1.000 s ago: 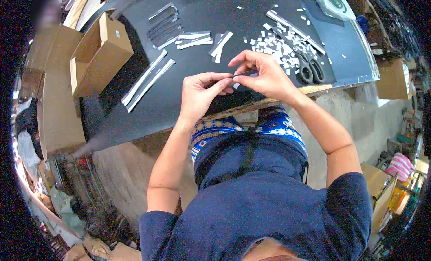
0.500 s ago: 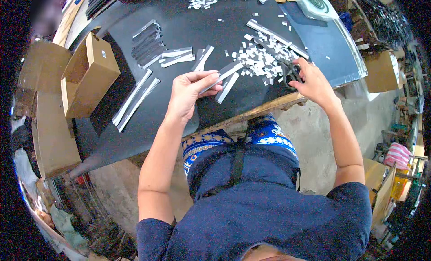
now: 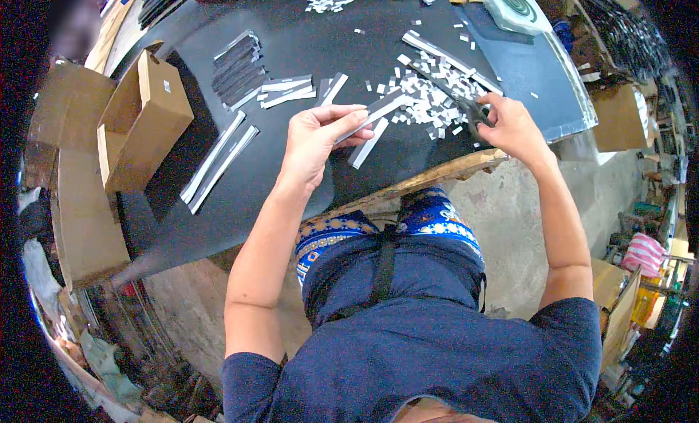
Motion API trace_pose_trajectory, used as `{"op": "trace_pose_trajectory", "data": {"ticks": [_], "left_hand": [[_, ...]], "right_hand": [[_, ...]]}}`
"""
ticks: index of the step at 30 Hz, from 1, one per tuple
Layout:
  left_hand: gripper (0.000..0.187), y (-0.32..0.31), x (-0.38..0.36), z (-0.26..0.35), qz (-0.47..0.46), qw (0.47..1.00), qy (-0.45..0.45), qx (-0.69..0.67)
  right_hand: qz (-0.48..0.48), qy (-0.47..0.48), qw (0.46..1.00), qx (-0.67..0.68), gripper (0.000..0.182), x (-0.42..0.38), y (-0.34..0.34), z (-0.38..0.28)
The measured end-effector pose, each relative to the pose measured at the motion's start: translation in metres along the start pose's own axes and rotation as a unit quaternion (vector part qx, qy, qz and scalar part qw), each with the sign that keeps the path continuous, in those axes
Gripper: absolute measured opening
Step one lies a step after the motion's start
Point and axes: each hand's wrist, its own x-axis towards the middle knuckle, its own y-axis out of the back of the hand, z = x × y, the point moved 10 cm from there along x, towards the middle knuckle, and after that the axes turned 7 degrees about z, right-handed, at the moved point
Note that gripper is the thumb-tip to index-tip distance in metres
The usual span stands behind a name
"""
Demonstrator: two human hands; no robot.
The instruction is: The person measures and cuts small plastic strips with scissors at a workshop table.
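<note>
At the table's (image 3: 306,52) near edge, seen from the head camera, a person works with both hands full. The left hand (image 3: 317,139) is closed in a pinch, thumb against fingers, on one end of a strip (image 3: 384,112), whose free end points out to the scraps (image 3: 437,117). Near the table's right side, the right hand (image 3: 512,132) is partly curled, its thumb and fingers on the handles of the scissors (image 3: 466,105); whether they pass through the loops cannot be told. The blades lie over the scraps. Held at one end only, the strip could bend or slip if the blades knock its free end. Scissors dragged rather than lifted could sweep scraps toward the near edge and onto the floor. A loose strip (image 3: 368,146), just beside the left hand, could be nudged out of place by a low wrist.
</note>
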Motion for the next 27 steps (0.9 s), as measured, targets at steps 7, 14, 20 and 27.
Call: {"op": "trace_pose_trajectory", "data": {"ticks": [7,14,20,27], "left_hand": [[0.025,0.002,0.003,0.001,0.01,1.0,-0.003,-0.018],[0.024,0.005,0.009,0.0,0.01,0.999,-0.008,-0.046],[0.024,0.002,0.004,0.004,0.01,0.999,-0.009,-0.051],[0.023,-0.003,-0.002,0.003,-0.005,0.999,0.003,-0.051]], "right_hand": [[-0.058,-0.047,0.969,0.234,0.04,0.003,-0.005,0.02],[-0.109,-0.12,0.872,0.462,0.05,-0.05,-0.018,-0.031],[-0.187,-0.145,0.848,0.475,0.044,-0.08,-0.056,-0.058],[-0.157,-0.128,0.849,0.489,0.046,-0.07,-0.057,-0.08]]}}
